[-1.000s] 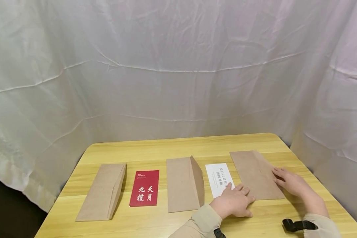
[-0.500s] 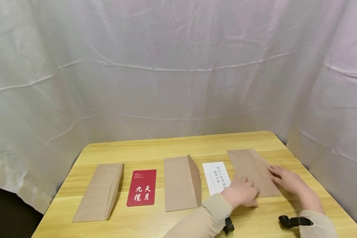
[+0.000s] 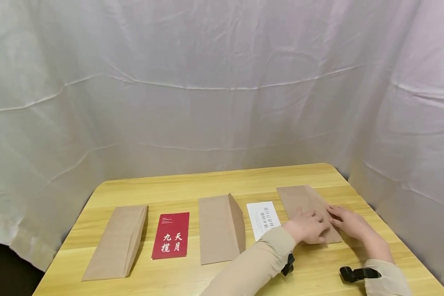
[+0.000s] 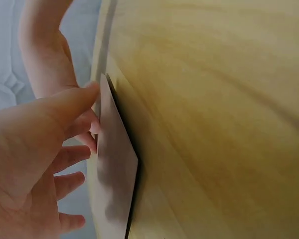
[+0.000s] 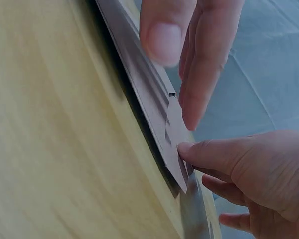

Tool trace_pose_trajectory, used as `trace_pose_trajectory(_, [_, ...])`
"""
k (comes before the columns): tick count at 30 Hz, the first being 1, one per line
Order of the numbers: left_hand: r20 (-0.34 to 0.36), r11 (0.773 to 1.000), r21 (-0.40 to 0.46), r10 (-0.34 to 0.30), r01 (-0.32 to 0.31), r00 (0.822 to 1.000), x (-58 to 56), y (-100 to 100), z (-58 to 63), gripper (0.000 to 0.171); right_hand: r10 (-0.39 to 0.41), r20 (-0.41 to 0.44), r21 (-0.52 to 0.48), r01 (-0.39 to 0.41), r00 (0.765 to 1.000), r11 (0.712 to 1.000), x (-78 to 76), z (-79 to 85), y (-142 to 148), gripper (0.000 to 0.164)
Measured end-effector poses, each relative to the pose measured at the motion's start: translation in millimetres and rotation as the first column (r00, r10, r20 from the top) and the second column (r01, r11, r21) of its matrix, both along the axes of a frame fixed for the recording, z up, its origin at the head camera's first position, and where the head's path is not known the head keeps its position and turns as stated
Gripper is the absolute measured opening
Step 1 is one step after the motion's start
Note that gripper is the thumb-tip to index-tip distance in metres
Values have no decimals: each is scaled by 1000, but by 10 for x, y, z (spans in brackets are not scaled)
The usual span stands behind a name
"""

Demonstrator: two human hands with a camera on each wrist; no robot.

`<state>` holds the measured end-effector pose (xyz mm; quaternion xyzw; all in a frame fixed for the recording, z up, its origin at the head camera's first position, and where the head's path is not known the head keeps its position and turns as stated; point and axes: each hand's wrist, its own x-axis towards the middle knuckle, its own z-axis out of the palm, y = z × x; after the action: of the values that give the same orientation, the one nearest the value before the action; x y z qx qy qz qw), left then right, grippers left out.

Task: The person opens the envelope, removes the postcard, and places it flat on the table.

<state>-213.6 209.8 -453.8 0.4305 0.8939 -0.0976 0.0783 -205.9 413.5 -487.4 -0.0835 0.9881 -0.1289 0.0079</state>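
A brown paper envelope (image 3: 296, 197) lies at the right of the table under both hands. My left hand (image 3: 308, 226) reaches over its near part, fingers loosely spread. In the right wrist view, the left thumb (image 5: 189, 151) touches the envelope's end (image 5: 177, 137). My right hand (image 3: 349, 222) is at the right edge, where its fingertips meet the paper in the head view. Up close, the right thumb (image 5: 164, 42) and fingers stand apart, with no pinch visible between them. Just left of this envelope, a white printed card (image 3: 260, 218) is partly covered by the left forearm.
A second brown envelope (image 3: 216, 230) with a raised flap lies mid-table. Farther left are a red card (image 3: 172, 234) with white characters and a third brown envelope (image 3: 114, 242). Pale curtains (image 3: 222, 123) surround the wooden table (image 3: 163, 189).
My left hand has moved right and away from the white card, onto the envelope. My right hand stays at the envelope's right edge. The whole head view has shifted slightly.
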Motion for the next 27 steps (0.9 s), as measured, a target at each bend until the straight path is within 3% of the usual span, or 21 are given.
trace_pose_trajectory(8, [-6,999,-41,9,-9,1000,-47,50,-18,57,-14,7,-26,15,1000,1000,36,10,-33,50])
trace_pose_trajectory(20, [-13,999,-34,-5,4,1000,-116,105,-64,55,-20,9,-28,20,1000,999,53,19,-21,50])
trace_pose_trajectory(27, [-46,998,-61,-24,21,999,-93,85,-56,53,-15,7,-45,15,1000,999,69,8,-17,51])
